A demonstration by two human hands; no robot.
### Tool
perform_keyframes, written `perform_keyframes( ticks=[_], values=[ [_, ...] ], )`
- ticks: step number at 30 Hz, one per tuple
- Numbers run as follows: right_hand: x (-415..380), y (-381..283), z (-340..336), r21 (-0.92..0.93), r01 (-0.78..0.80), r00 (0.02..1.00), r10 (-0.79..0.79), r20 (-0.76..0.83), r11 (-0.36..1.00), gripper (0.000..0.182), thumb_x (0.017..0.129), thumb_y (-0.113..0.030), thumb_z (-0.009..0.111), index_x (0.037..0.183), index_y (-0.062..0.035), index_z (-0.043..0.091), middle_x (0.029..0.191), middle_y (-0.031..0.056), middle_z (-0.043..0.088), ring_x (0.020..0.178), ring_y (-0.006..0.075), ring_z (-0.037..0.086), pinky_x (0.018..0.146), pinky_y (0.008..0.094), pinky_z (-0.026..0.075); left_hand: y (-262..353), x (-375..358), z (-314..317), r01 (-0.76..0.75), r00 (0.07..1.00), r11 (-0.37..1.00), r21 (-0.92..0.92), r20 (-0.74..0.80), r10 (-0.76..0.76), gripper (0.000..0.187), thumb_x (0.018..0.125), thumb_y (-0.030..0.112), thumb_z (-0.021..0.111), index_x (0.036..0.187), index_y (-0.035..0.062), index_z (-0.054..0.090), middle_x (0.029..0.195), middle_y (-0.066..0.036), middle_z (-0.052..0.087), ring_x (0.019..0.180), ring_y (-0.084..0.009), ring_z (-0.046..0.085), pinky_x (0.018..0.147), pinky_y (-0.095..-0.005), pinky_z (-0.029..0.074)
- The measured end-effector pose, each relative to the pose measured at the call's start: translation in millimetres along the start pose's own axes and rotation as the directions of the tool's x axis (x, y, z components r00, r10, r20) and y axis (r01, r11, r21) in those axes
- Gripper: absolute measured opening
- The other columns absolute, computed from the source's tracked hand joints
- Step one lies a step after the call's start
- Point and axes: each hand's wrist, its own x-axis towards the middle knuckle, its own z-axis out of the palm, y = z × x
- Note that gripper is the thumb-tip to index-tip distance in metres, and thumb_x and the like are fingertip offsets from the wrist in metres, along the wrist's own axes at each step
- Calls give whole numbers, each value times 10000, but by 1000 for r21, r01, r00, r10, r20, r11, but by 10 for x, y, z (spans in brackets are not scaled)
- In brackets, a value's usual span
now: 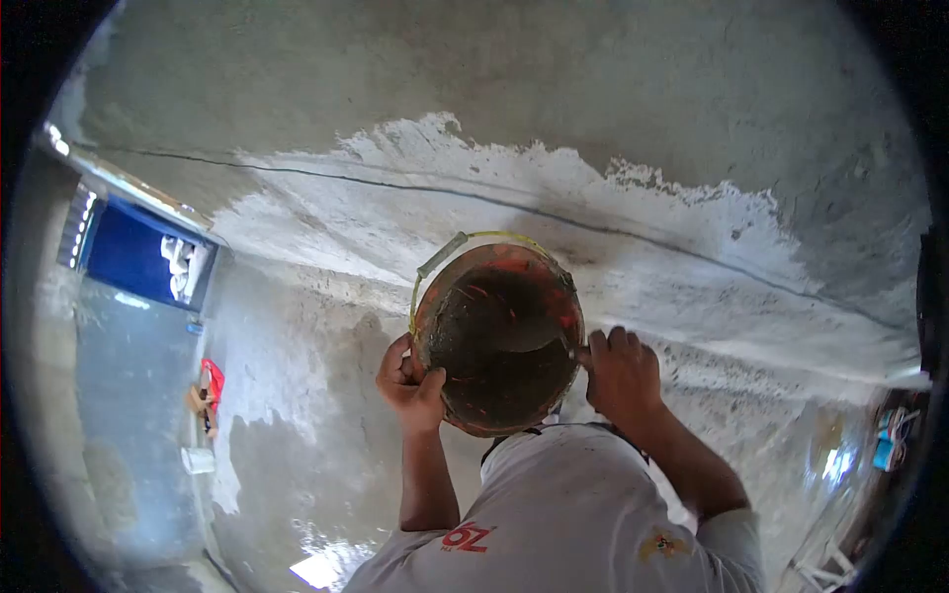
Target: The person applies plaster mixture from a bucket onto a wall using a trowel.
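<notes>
A reddish-orange bucket (429, 341) is held up in front of my chest, its mouth facing me and its inside coated with dark wet mortar (474, 321). My left hand (411, 387) grips the bucket's left rim, thumb over the edge. At the right rim, my right hand (623, 371) is closed around what looks like a trowel's handle. The trowel's blade (529, 331), smeared with mortar, appears to lie inside the bucket; the handle is mostly hidden by my fingers. A yellow wire handle with a pale grip (442, 254) arches over the bucket's top left.
A wall (593, 79) carries dark grey plaster above a whitish patch (395, 227). A thin cable (474, 196) runs across it. A blue panel (124, 247) stands at left, with a red cloth (213, 381) and a white container (198, 460) lower down.
</notes>
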Motion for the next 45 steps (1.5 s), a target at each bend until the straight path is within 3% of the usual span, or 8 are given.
perform_keyframes(
  ticks=[5,13,22,29,31,39,41,45],
  values=[
    [145,-326,184,-314,138,976,-76,202,940,290,763,-230,730,951,-19,664,885,106,606,833,236,635,630,348,554,-128,9,-268,-4,1000,994,-108,-24,2,556,692,-150,564,1247,-125,538,974,-174,727,808,-142,696,743,-253,528],
    [158,-400,145,58,295,758,-270,594,954,312,766,-264,779,941,-20,696,980,112,670,841,248,710,711,393,568,-358,-43,-557,-42,999,997,-70,-13,41,564,703,-139,584,1264,-114,535,879,-115,724,656,-59,610,630,-188,455],
    [146,-608,432,-307,266,962,-273,20,914,252,784,-123,690,985,25,651,894,173,643,747,259,672,569,371,554,-215,-56,-396,-136,991,990,-24,15,136,479,705,-127,582,1184,-137,582,806,-62,703,604,3,522,583,-146,375],
    [41,-597,691,-287,286,957,-291,26,914,278,780,-118,678,1030,5,669,871,143,619,751,238,647,596,377,567,-267,-98,-316,-235,960,972,22,163,229,522,684,-116,578,1206,-120,573,927,-115,716,777,-111,651,703,-231,504],
    [-41,-711,745,-109,299,951,-286,118,948,331,788,-153,688,1080,2,677,930,173,648,824,278,679,657,405,586,-281,-95,-385,-224,950,941,253,273,153,523,676,-98,611,1198,-106,579,869,-65,698,671,-50,565,632,-190,426],
    [-37,-661,875,539,-65,979,-50,197,840,413,799,-254,739,1187,-121,689,985,163,720,909,376,709,800,491,582,-214,-83,-213,-370,910,877,308,311,275,507,708,-95,615,1212,-73,565,807,-26,670,635,-25,532,593,-175,379],
    [-19,-606,848,758,-97,992,5,122,645,434,791,-247,778,1184,-82,692,995,180,731,921,368,719,826,465,581,-202,-131,-194,-216,972,950,225,141,188,515,706,-99,618,1216,-75,552,884,-63,685,722,-68,597,645,-217,457],
    [-95,-340,676,849,-129,988,-4,153,513,443,780,-195,823,1177,-44,695,1014,193,729,911,346,727,829,418,579,-161,-99,-153,-301,953,946,118,4,303,516,692,-92,594,1204,-69,532,819,-50,672,593,-34,535,546,-186,380]
  ],
)
